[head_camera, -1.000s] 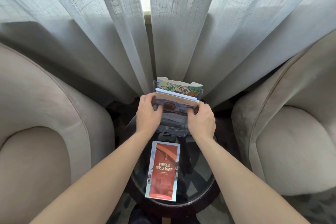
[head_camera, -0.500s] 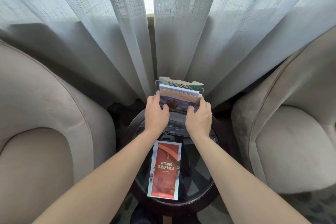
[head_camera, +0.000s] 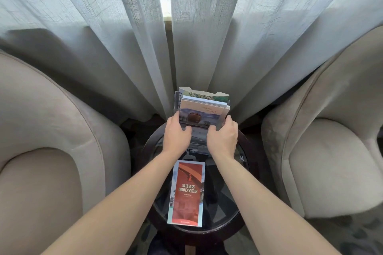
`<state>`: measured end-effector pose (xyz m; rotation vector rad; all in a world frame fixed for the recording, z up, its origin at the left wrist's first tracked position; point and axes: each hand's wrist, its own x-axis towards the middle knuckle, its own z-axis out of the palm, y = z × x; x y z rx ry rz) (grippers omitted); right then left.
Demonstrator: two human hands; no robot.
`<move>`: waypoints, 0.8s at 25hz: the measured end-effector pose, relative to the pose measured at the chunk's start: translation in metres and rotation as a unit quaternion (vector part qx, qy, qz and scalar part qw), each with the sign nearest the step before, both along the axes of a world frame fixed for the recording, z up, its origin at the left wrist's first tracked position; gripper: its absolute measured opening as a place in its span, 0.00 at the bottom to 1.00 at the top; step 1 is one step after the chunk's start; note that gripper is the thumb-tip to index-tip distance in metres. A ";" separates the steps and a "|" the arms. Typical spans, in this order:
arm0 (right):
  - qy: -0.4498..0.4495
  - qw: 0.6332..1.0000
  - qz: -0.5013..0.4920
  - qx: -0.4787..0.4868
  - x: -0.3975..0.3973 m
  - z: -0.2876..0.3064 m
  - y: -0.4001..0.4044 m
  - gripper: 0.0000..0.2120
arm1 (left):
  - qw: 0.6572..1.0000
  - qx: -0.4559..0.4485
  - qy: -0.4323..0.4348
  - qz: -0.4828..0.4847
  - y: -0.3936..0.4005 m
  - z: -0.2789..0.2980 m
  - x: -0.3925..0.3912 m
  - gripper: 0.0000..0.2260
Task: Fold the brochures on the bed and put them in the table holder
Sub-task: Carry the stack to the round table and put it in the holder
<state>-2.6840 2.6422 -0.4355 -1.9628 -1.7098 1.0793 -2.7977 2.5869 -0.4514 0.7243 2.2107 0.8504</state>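
Since the earlier frames the stack of brochures (head_camera: 202, 109) has sunk lower into the clear holder (head_camera: 177, 101) and both hands have slid down with it, from the top edge of the front sheet to its lower corners. The head view, the only one here, shows the left hand (head_camera: 176, 136) at the lower left corner of the front brochure and the right hand (head_camera: 222, 138) at the lower right, the two apart by about the width of the sheet. Each seems to pinch or press that corner with thumb and fingertips, though the clear plastic and the angle make it hard to tell whether they grip paper or the holder's front wall. The holder stands at the far edge of the round glass table (head_camera: 238, 203), against the curtain (head_camera: 196, 37), between two armchairs (head_camera: 51, 151). One more folded brochure, the red one (head_camera: 187, 192), lies flat on the glass just behind the wrists, between the forearms, toward the person. Its long axis runs straight away from the body, in line with the holder, so it likely goes in next. It lies slightly to the left of centre, so the left hand looks a little nearer to it, and either hand must draw back to reach it.
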 end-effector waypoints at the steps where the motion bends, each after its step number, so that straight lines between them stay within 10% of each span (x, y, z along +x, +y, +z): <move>1: 0.011 1.000 -0.003 -0.002 -0.001 0.000 -0.004 0.23 | 1.000 -0.002 -0.002 0.000 -0.001 0.000 0.000 0.22; 20: 0.084 0.996 -0.006 -0.031 0.003 -0.011 -0.008 0.27 | 0.997 -0.014 -0.053 -0.056 -0.002 0.002 0.003 0.29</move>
